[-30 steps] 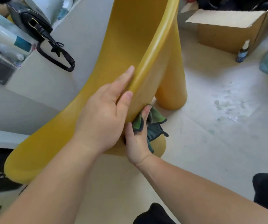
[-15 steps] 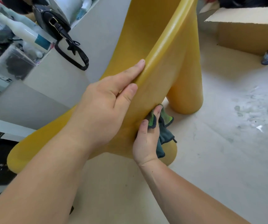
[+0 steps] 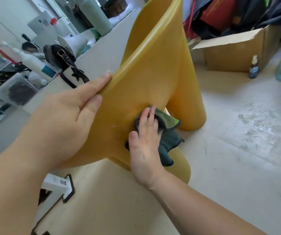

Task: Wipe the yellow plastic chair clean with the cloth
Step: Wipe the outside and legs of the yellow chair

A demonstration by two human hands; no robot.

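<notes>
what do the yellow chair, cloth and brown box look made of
Yellow chair: moulded plastic, it seems, smooth with a soft sheen along its curved edge.
Cloth: likely microfibre, dark green with a lighter green side, soft and crumpled.
Box: cardboard by its look, matte brown, with an open flap.

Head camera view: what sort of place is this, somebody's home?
Probably a lived-in room at home: an open cardboard box and a small spray bottle on the floor, a black handbag on a white ledge.
</notes>
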